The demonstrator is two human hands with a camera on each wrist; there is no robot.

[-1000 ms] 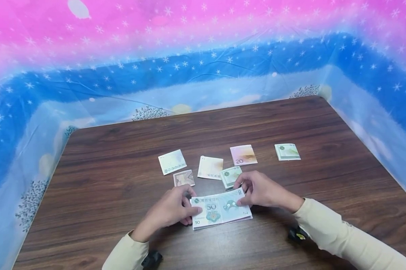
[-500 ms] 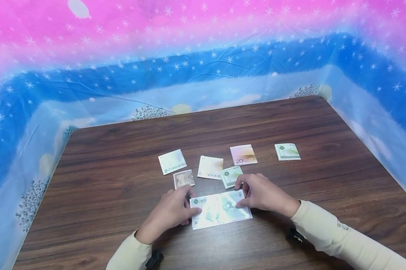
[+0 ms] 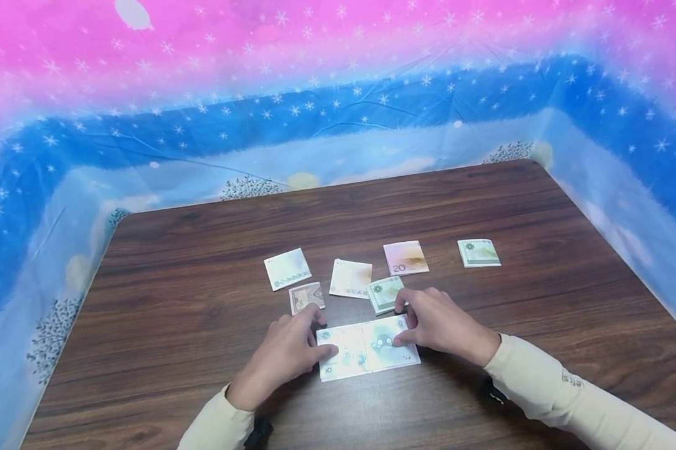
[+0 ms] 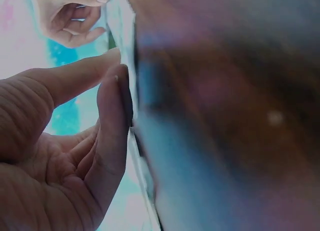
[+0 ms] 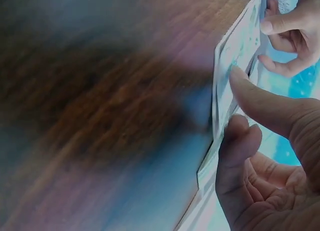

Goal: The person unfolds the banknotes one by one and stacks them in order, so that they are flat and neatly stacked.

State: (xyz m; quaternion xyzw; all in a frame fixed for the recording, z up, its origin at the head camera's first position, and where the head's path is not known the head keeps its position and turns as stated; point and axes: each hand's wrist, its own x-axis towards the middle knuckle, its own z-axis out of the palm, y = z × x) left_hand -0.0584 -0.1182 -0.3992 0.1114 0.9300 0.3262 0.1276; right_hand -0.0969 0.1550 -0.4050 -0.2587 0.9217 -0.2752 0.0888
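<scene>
A pale green 50 banknote (image 3: 366, 353) lies nearly flat at the front of the table, creased across its middle and bright with glare. A second paper edge shows under it in the right wrist view. My left hand (image 3: 282, 353) holds its left end, thumb on the printed face and index finger at the end edge. At the opposite end my right hand (image 3: 442, 328) grips in the same way, thumb on top and fingers curled by the far corner. Just beyond the right fingers lies a folded green note (image 3: 385, 295); a folded brown note (image 3: 307, 297) lies close to the left fingers.
Farther back on the wooden table (image 3: 203, 300) lie more folded notes: a pale one (image 3: 287, 270), another pale one (image 3: 350, 278) partly overlapped by the green note, a 20 note (image 3: 405, 258) and a green note (image 3: 478, 253) at right. A patterned cloth (image 3: 338, 119) surrounds the table.
The 50 banknote was slightly bowed a second ago and now lies flatter, with stronger glare on it. Both hands keep their places at its ends, shifting only slightly.
</scene>
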